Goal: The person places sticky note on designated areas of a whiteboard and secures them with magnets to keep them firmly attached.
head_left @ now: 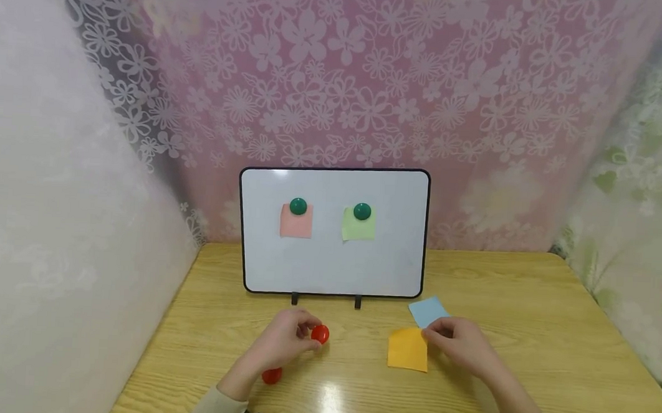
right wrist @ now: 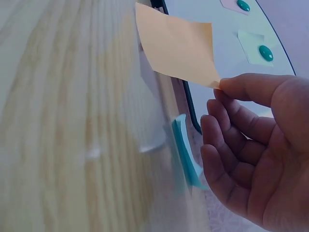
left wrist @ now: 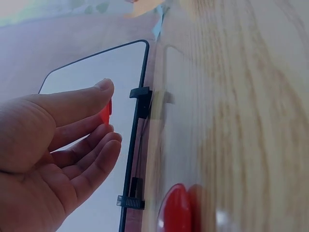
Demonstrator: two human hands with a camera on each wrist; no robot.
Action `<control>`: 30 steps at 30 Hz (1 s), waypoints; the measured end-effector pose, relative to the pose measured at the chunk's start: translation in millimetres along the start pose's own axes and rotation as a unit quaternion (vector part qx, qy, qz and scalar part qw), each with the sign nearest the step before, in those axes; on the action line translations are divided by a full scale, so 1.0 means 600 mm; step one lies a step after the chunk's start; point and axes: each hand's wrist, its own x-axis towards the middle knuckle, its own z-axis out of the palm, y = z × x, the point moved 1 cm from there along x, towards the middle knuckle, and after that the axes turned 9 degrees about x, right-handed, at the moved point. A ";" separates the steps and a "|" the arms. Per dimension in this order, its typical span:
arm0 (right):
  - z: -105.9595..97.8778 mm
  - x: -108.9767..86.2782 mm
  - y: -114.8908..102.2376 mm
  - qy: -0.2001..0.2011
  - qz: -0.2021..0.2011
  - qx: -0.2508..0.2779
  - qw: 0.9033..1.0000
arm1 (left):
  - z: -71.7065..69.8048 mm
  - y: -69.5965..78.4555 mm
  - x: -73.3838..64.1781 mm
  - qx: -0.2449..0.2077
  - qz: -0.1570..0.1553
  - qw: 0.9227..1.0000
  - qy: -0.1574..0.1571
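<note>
My left hand [head_left: 286,340] pinches a round red magnet [head_left: 320,334] between thumb and fingers, raised off the table. In the left wrist view only a sliver of that magnet [left wrist: 106,113] shows behind the thumb. Near the left wrist, a second red magnet [head_left: 271,376] lies on the table, partly covered by the arm. By one corner, my right hand [head_left: 461,344] pinches an orange sticky note [head_left: 408,349], held up above the table in the right wrist view. A blue sticky note [head_left: 428,311] lies on the table just beyond the right fingers, its edge curling up.
A whiteboard [head_left: 328,269] stands on black feet at the table's back. On it, green magnets hold a pink note [head_left: 296,226] and a light green note [head_left: 358,230] side by side. Walls border the wooden table [head_left: 501,290] at the left and back.
</note>
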 end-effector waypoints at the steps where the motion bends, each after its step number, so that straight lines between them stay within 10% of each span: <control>1: 0.003 -0.001 -0.004 0.002 0.002 -0.001 1.000 | -0.001 0.000 -0.001 -0.002 0.005 1.000 0.007; 30: 0.092 0.056 -0.093 0.076 -0.036 0.060 0.995 | -0.047 0.027 -0.030 -0.001 0.024 0.995 0.101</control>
